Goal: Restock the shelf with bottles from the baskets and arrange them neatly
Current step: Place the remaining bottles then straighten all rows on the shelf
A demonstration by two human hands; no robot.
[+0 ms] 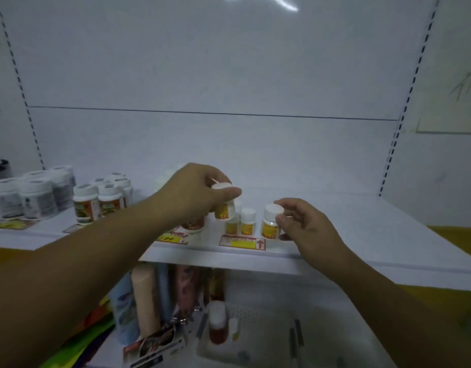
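The left hand (194,192) is gripping a small white-capped bottle (223,205) from above, thumb and fingers clamped around its cap, and is holding it clear above the shelf (348,235), just behind the front row. The right hand (303,224) is closing on a second small bottle (271,221), fingertips pressing the side of its white cap and the thumb sitting low beside its yellow label; this bottle is standing upright near the shelf's front edge. Whether its base is resting fully on the shelf cannot be told.

Between the two hands, two more small yellow-labelled bottles (241,221) are standing side by side, just behind a red and yellow price tag (242,242). A second tag (172,238) is lying to the left, partly hidden by the left forearm. A wider jar with an orange label (194,224) is showing beneath the left hand.

Further left on the shelf, a cluster of larger white-capped bottles with orange and green labels (96,203) is standing in rows, and beyond it a group of grey-labelled tubs (30,197) is occupying the far left end.

Below the shelf, a white tray (255,314) is holding an amber bottle (218,325), with blurred packets (149,301) crowding alongside. The right part of the shelf is bare.
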